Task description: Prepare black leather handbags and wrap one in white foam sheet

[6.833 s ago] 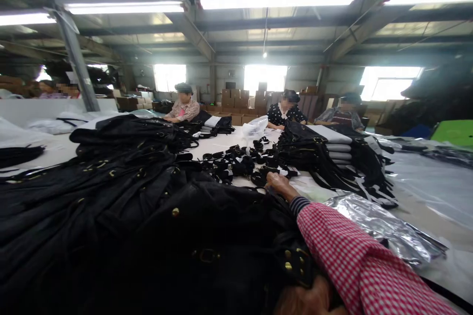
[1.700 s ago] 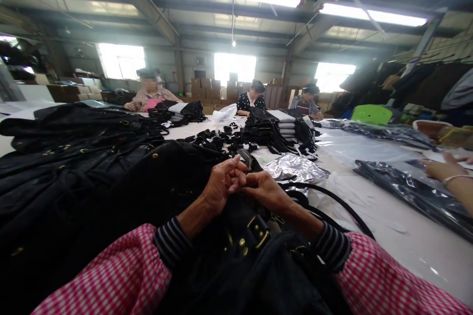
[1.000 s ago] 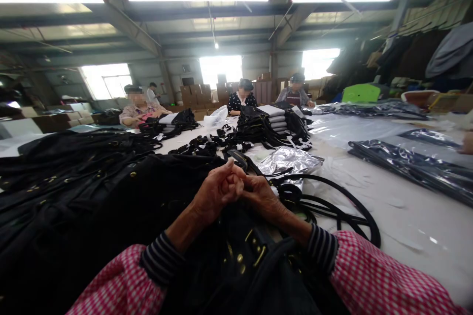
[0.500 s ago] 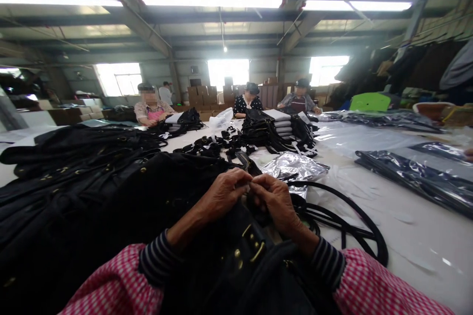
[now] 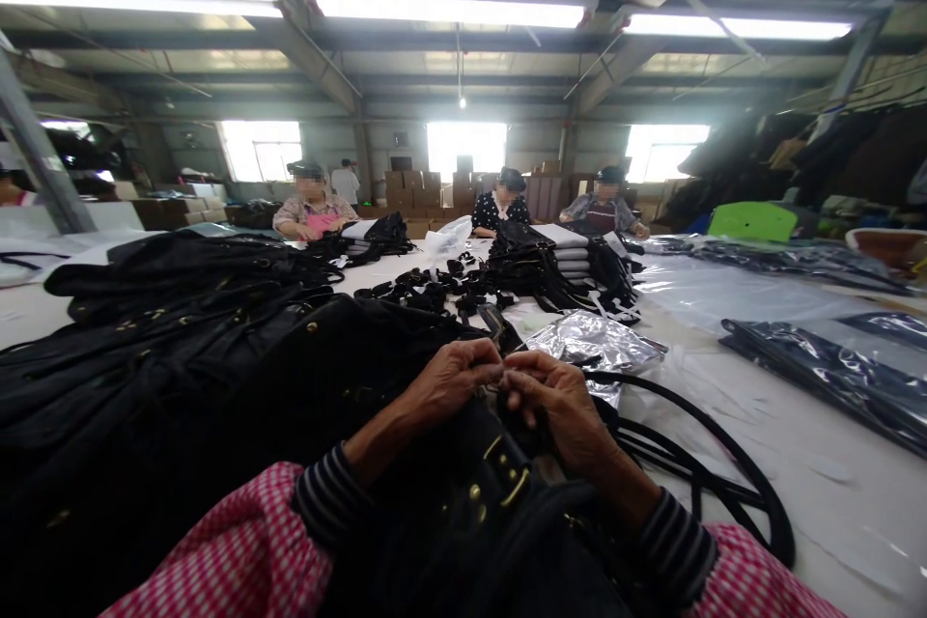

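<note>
A black bag (image 5: 463,531) with gold-coloured buckles and studs lies right in front of me. Over its upper edge my left hand (image 5: 455,379) and my right hand (image 5: 557,398) meet, thumbs and forefingers pinched close together. Whatever sits between the fingertips is too small and hidden to make out. A black strap (image 5: 695,396) loops out over the table on the right of my right hand. Beside my left arm lies a heap of more black bags (image 5: 217,348).
Silvery crinkled film (image 5: 598,340) lies behind my right hand. Further back are black straps (image 5: 427,288) and a stack of black bags (image 5: 528,256). Plastic-wrapped dark items (image 5: 811,367) lie on the white table (image 5: 832,492). Several people sit across, one in a pink apron (image 5: 323,220).
The whole view has shifted, so the scene sits further right and slightly lower. My hands stay together at the bag's edge, with only slight finger movement.
</note>
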`<state>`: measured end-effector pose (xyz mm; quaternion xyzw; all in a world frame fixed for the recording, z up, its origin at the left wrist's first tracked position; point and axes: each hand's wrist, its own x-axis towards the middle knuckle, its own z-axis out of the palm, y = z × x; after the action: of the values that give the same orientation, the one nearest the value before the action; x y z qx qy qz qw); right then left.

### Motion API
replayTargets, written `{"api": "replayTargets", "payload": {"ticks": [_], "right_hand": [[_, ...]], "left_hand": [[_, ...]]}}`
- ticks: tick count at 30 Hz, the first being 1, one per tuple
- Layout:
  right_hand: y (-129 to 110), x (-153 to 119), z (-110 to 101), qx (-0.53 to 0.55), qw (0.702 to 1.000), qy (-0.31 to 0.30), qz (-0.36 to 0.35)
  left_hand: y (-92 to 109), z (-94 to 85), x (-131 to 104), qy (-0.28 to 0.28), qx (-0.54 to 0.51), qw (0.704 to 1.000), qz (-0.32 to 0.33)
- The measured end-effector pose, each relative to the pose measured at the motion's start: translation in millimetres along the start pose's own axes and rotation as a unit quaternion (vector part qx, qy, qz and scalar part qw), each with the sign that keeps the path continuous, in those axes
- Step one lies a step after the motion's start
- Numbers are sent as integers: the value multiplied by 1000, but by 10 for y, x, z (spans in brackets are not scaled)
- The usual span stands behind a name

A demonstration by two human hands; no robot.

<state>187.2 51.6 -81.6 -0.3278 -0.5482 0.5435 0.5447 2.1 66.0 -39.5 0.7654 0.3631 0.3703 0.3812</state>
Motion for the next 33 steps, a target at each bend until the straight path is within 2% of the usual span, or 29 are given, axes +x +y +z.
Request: {"api": "replayTargets", "payload": {"ticks": [3, 5, 13, 21, 33], "right_hand": [[3, -13, -34, 3, 1000, -5, 20], [10, -16, -45, 10, 1000, 3, 26], [50, 24, -76, 65, 998, 0, 19], [45, 31, -87, 71, 996, 6, 45], [33, 30, -93, 41, 998, -22, 52]], "left_hand": [[-9, 14, 5, 11, -73, 997, -7], [-12, 22, 1, 15, -83, 996, -15], [-1, 29, -36, 31, 52, 998, -7], [-4, 37, -49, 28, 101, 994, -11], [31, 62, -66, 27, 146, 989, -19]]}}
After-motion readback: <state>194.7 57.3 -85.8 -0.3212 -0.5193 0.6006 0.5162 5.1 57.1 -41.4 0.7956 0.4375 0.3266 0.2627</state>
